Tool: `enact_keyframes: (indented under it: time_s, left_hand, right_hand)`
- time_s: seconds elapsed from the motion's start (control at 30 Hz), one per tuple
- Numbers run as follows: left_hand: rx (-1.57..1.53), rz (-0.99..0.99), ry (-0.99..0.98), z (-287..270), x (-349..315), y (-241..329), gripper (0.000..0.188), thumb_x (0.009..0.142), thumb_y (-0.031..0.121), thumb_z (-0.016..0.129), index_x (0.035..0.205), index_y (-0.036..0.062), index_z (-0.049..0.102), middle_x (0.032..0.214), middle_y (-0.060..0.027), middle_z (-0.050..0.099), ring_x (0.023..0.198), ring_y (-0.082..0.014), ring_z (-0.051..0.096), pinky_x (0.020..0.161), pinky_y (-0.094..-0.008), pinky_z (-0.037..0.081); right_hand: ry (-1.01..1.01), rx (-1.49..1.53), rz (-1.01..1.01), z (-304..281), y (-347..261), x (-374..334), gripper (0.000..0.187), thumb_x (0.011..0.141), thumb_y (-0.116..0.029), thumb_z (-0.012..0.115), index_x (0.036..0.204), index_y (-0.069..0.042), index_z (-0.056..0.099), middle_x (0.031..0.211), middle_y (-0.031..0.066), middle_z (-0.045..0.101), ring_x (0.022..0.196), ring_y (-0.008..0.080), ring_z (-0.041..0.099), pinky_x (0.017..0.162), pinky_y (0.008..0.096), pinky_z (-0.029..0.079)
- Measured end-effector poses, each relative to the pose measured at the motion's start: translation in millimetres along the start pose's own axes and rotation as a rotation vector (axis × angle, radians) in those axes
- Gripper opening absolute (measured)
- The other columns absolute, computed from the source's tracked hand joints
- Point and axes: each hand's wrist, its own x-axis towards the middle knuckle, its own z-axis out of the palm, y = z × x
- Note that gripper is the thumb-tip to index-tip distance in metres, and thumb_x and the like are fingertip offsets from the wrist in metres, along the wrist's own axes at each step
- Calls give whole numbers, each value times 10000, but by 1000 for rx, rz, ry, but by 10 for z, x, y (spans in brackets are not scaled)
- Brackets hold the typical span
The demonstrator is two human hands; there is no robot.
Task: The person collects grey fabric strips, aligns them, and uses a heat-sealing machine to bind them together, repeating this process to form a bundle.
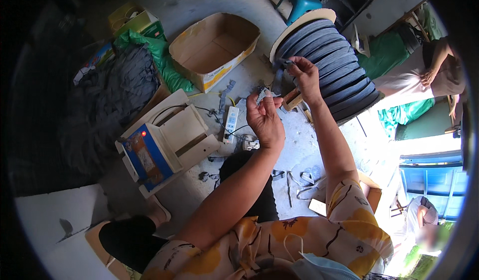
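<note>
The wound strip [327,65] looks like matt cloth, the box [214,55] dull cardboard, the stool [303,0] smooth plastic.

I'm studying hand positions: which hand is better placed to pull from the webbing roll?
Probably the right hand: it appears closer to the webbing roll and pinches a dark strip; the left hand is farther off.

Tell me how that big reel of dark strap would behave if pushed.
The reel of dark strap is probably heavy, since many turns are wound on it. It appears to lie on its side, and its tan end disc looks round, so it may roll unless something braces it. The strap's surface looks matt, so I'd expect decent grip.
</note>
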Motion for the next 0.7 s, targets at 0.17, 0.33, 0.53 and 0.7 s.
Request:
enact_keyframes:
  time_s: [0.17, 0.33, 0.53, 0.7]
  left_hand:
    - [30, 6, 13, -62, -21, 55, 242, 929, 199, 580, 1050, 14, 482, 732, -76, 643, 649, -120, 586, 667, -228, 480]
    - [-62, -76, 63, -150, -116, 78, 210, 911, 213, 611, 932, 36, 499, 760, -71, 645, 689, -121, 596, 694, -242, 491]
    - [-156, -124, 132, -441, 18, 346, 200, 862, 154, 668, 869, 57, 493, 815, -70, 607, 764, -155, 623, 786, -285, 524]
    - [-157, -117, 239, -735, 264, 526, 159, 860, 78, 648, 894, 28, 501, 876, -86, 609, 836, -196, 637, 803, -301, 542]
  right_hand:
    - [-28, -42, -69, 125, -47, -249, 69, 876, -48, 571, 938, -36, 541, 825, -12, 539, 743, 80, 510, 659, 234, 438]
    - [-6, 23, -106, 385, -128, -597, 67, 885, -17, 571, 948, -25, 551, 817, -19, 552, 746, 55, 517, 663, 215, 442]
    - [70, -43, -139, 758, -126, -867, 42, 823, 32, 613, 836, 38, 573, 738, 55, 558, 621, 100, 573, 571, 245, 477]
    - [59, -472, -285, 1086, -583, -869, 125, 742, -20, 644, 863, 16, 645, 808, 165, 617, 708, 284, 631, 638, 339, 496]
